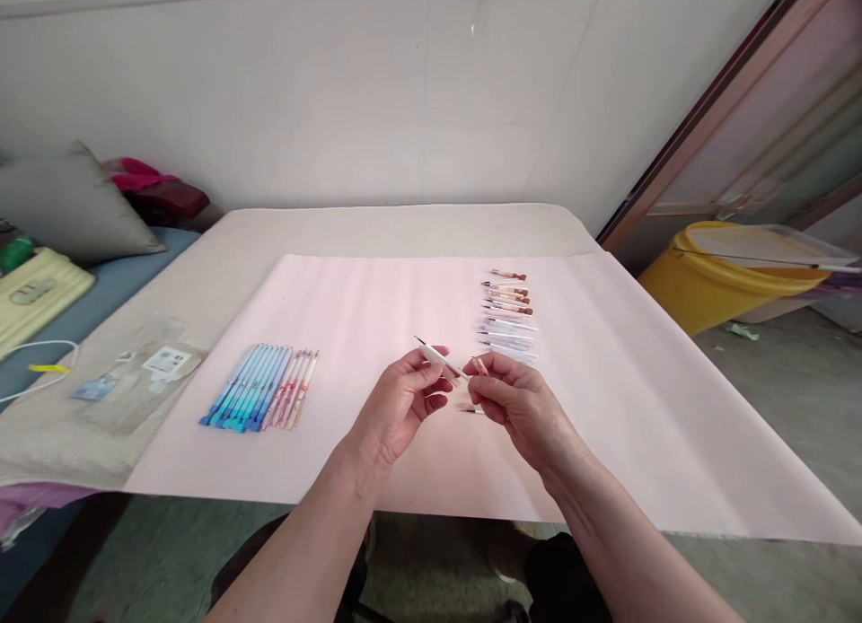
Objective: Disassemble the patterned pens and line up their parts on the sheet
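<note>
Over the pink sheet [377, 318], my left hand [404, 394] pinches a slim white pen [436, 355] near its dark, pointed tip, which slants up and to the left. My right hand [518, 399] has its thumb and fingers closed on the other end of that pen. A small reddish piece [479, 365] shows at the right fingertips; whether it belongs to the pen I cannot tell. Partly behind the right hand lies another pen part [471, 409] with a dark tip. Just beyond that hand, pale thin pen pieces [508, 340] lie in a loose column.
Blue pens [249, 390] and pink-red pens [293, 390] lie side by side at left. Brown-ended pen parts [508, 295] lie farther back. Clear plastic packaging [154, 372] rests left of the sheet. A yellow bin [734, 273] stands at right, and a wall [377, 111] rises behind.
</note>
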Action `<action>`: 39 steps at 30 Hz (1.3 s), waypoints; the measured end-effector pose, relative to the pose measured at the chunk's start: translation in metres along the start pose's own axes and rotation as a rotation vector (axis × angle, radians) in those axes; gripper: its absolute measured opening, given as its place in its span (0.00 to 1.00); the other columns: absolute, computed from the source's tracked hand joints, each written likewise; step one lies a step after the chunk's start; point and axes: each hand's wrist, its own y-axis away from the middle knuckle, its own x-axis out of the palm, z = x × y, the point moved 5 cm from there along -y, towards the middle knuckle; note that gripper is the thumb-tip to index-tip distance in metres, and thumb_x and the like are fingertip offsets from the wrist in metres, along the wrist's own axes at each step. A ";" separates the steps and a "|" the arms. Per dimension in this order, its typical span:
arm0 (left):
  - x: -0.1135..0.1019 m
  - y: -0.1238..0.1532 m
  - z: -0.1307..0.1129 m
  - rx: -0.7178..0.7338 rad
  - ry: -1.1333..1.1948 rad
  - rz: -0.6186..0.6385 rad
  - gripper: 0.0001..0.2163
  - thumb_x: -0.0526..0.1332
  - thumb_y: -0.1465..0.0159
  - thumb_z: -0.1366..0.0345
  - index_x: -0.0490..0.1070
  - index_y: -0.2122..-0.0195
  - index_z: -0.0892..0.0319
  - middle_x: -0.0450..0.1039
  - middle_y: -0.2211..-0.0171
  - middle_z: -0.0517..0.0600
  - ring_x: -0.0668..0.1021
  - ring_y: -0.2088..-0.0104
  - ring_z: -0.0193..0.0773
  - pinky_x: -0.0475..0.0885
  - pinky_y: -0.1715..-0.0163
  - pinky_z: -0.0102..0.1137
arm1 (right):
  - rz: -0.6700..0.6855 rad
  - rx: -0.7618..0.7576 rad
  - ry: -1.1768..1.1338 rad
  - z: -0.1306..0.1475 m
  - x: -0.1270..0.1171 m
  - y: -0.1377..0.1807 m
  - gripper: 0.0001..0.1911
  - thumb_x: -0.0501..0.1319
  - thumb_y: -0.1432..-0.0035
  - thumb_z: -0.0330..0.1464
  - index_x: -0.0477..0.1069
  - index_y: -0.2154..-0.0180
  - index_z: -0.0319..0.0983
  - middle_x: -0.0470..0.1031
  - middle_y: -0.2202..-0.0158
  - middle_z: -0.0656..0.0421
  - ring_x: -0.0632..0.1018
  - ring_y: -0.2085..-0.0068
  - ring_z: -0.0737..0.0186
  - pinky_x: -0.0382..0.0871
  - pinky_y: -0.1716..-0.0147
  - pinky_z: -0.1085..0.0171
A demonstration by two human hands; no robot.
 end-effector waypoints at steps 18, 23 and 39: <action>-0.012 -0.011 0.020 -0.052 -0.134 -0.189 0.06 0.64 0.49 0.65 0.69 0.73 0.61 0.68 0.75 0.46 0.68 0.75 0.27 0.62 0.78 0.22 | -0.160 0.254 -0.195 -0.019 -0.017 -0.012 0.15 0.60 0.58 0.31 0.72 0.64 0.35 0.65 0.75 0.62 0.64 0.77 0.71 0.55 0.80 0.69; -0.006 -0.014 0.036 -0.136 -0.142 -0.206 0.06 0.65 0.50 0.66 0.68 0.75 0.61 0.66 0.78 0.45 0.68 0.77 0.26 0.62 0.78 0.22 | -0.097 0.153 -0.111 -0.023 -0.012 -0.016 0.09 0.58 0.57 0.29 0.70 0.70 0.35 0.62 0.77 0.63 0.64 0.76 0.71 0.56 0.77 0.68; -0.006 -0.014 0.040 -0.118 -0.103 -0.191 0.07 0.66 0.51 0.68 0.71 0.72 0.63 0.70 0.73 0.47 0.71 0.74 0.29 0.67 0.72 0.24 | -0.042 -0.175 1.177 -0.011 0.022 -0.003 0.11 0.48 0.43 0.24 0.67 0.62 0.36 0.71 0.65 0.55 0.71 0.68 0.63 0.60 0.68 0.66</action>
